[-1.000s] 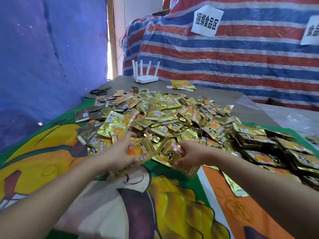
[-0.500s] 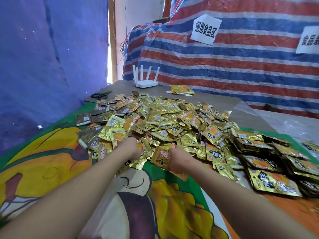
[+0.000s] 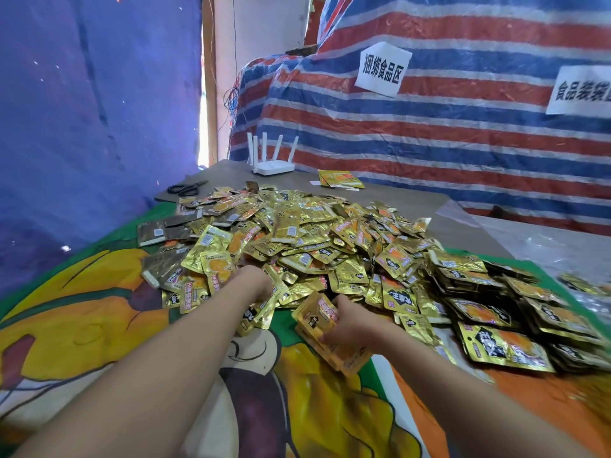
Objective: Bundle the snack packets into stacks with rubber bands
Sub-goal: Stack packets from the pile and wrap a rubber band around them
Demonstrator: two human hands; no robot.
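Note:
A big loose pile of gold foil snack packets covers the middle of the table. My right hand grips a small stack of packets just in front of the pile's near edge. My left hand reaches into the pile's near-left edge, its fingers curled among the packets; whether it holds one is hidden. Bundled stacks of packets lie side by side on the right. No rubber band shows in this view.
A cartoon-printed cloth covers the near table. Black scissors, a white router and a few separate packets sit at the far end. A striped tarp hangs behind, a blue sheet on the left.
Both hands have moved forward to the pile's near edge. The right hand's stack has tipped more upright. The packet that the left hand held a second ago is no longer visible in it.

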